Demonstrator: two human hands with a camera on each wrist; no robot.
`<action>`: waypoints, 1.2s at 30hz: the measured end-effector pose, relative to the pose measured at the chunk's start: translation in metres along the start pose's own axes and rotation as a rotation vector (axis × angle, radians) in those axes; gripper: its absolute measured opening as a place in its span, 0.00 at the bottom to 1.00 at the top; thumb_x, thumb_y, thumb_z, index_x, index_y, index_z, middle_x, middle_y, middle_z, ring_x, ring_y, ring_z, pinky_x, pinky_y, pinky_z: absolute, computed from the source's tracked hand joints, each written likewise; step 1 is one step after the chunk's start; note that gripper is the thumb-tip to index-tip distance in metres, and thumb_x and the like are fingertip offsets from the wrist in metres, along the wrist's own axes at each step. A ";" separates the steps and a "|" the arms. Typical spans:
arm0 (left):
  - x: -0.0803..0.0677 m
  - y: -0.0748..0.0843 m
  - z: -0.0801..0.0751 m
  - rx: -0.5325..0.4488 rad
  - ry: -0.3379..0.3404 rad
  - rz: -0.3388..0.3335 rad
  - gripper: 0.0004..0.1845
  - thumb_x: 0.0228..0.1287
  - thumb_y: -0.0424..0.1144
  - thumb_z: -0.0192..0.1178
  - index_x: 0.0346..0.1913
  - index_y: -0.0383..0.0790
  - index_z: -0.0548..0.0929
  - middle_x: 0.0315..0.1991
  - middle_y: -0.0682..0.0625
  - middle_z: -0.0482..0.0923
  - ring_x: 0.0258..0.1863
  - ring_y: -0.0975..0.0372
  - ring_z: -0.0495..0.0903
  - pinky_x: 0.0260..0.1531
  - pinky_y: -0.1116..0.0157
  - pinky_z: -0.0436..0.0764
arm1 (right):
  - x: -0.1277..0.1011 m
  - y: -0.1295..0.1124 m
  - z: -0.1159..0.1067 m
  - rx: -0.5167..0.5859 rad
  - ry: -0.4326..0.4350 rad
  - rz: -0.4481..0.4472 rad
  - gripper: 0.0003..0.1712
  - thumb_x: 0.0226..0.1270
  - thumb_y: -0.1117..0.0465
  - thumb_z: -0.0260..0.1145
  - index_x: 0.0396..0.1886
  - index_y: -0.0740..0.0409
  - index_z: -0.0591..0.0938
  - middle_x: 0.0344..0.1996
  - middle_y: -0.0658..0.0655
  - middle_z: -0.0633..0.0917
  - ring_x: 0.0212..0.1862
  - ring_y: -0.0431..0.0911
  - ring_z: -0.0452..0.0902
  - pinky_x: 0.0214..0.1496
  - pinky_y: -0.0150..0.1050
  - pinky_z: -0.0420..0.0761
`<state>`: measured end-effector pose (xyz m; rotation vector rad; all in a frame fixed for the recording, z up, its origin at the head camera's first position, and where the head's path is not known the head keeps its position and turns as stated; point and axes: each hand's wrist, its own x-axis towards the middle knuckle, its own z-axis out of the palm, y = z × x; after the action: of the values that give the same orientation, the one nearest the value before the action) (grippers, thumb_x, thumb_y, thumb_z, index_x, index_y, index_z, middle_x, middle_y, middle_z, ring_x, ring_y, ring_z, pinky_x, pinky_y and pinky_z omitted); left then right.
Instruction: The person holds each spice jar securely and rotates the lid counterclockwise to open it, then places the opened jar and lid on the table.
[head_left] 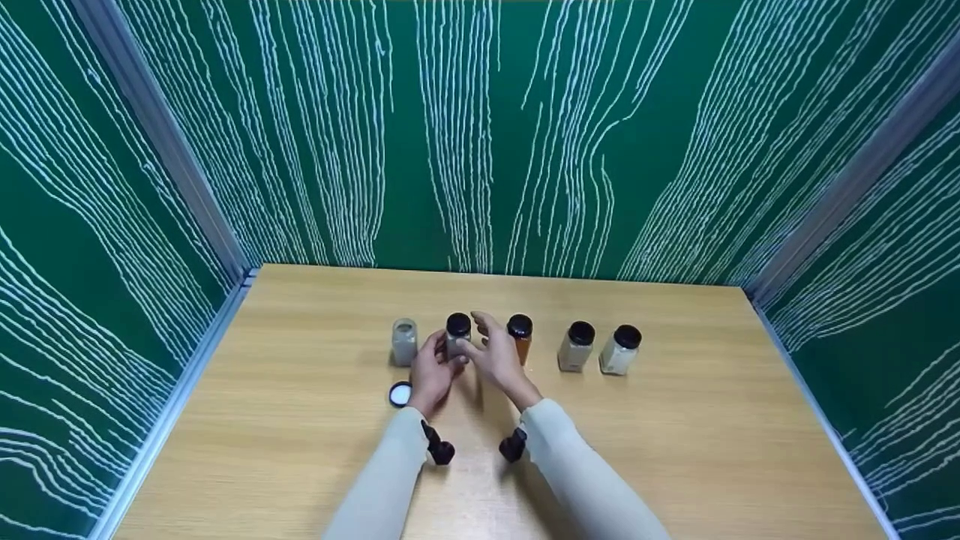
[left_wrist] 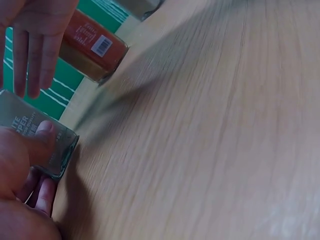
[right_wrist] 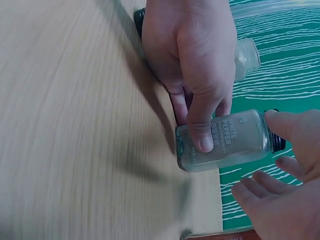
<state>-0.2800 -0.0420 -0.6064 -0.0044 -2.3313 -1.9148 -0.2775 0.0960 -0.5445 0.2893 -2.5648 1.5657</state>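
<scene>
Head view, centre frame: left hand (head_left: 429, 373) grips the white pepper jar (head_left: 457, 335) low on its glass, upright on the surface (head_left: 675, 442). Right hand (head_left: 495, 356) hovers beside the black cap (head_left: 458, 324), fingers spread, holding nothing. Judgement: keep the base pinned, take the cap squarely, avoid nudging the orange jar (head_left: 520, 337).

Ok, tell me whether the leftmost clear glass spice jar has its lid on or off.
Off. The leftmost clear glass jar shows a bare open mouth, unlike the four black-capped ones, and a round black lid lies on the wooden table in front of it.
</scene>
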 end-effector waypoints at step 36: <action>-0.002 0.005 0.004 0.203 0.110 0.050 0.23 0.58 0.30 0.72 0.59 0.38 0.83 0.54 0.41 0.86 0.55 0.51 0.84 0.59 0.53 0.78 | 0.005 0.006 0.019 0.157 0.113 0.034 0.24 0.68 0.66 0.71 0.61 0.67 0.80 0.59 0.68 0.83 0.65 0.62 0.77 0.64 0.53 0.77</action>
<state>-0.2776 -0.0373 -0.6020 0.0598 -2.4155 -1.6055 -0.2842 0.0815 -0.5569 0.1672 -2.3803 1.7456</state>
